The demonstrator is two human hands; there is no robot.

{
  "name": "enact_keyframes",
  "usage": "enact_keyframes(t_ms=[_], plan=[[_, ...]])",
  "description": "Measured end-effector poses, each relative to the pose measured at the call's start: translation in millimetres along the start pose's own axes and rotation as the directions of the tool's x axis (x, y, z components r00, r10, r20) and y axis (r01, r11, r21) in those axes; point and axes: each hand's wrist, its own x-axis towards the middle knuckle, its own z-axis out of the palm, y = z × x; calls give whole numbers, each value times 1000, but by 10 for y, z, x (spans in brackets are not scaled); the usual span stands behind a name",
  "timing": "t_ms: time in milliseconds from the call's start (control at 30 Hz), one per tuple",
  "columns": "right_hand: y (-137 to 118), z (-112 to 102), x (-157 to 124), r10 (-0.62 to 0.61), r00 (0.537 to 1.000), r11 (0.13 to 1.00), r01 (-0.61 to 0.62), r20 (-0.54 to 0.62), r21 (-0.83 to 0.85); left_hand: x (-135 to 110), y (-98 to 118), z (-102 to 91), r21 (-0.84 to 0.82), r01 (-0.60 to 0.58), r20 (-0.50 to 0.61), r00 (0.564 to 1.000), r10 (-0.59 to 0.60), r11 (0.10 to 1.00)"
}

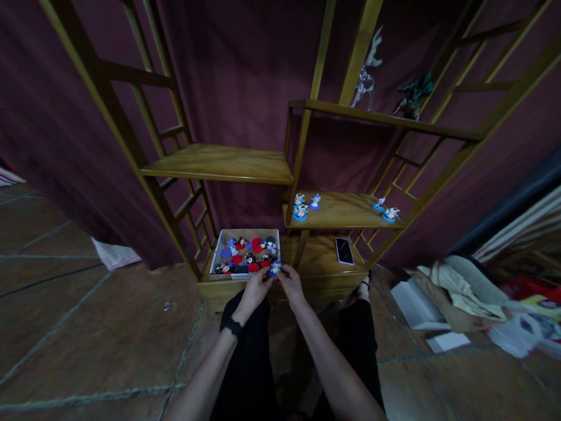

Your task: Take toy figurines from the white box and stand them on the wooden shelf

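My left hand [255, 289] and my right hand [290, 283] meet in front of a wooden shelf unit, both pinched on a small blue figurine [276, 268]. Just behind them a white box [218, 255] on the lowest shelf holds several small figurines with red and blue bases. On the middle right shelf [346, 211] stand several blue-based figurines: a group [302, 208] at its left end and two more [386, 210] at its right end. My left wrist wears a dark band.
A phone [344, 250] lies on the lowest shelf to the right of the box. A glass ornament [366, 82] and a dark green one [414, 96] stand on the top shelf. Papers, cloth and bags [464, 292] lie on the tiled floor at right.
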Motion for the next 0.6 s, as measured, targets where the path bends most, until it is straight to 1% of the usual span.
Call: enact_keyframes(t_ms=[133, 233, 400, 467, 500, 600], plan=[[53, -23, 90, -8, 1000, 1000, 8, 6, -24, 18, 48, -14, 129, -92, 53, 995, 86, 987], [56, -37, 90, -2, 1000, 999, 2, 2, -34, -1, 82, -32, 229, -160, 87, 986, 143, 960], [81, -60, 43, -14, 1000, 994, 12, -17, -112, -65, 64, -22, 337, -238, 95, 971, 219, 911], [122, -74, 33, -30, 999, 991, 27, -19, -135, -103, 53, -5, 426, -243, 110, 970, 217, 871], [144, -81, 31, -43, 999, 989, 40, -19, -145, -121, 52, 3, 488, -236, 130, 972, 197, 841], [196, -97, 25, -70, 997, 984, 67, -15, -163, -158, 71, 17, 674, -215, 206, 973, 99, 707]])
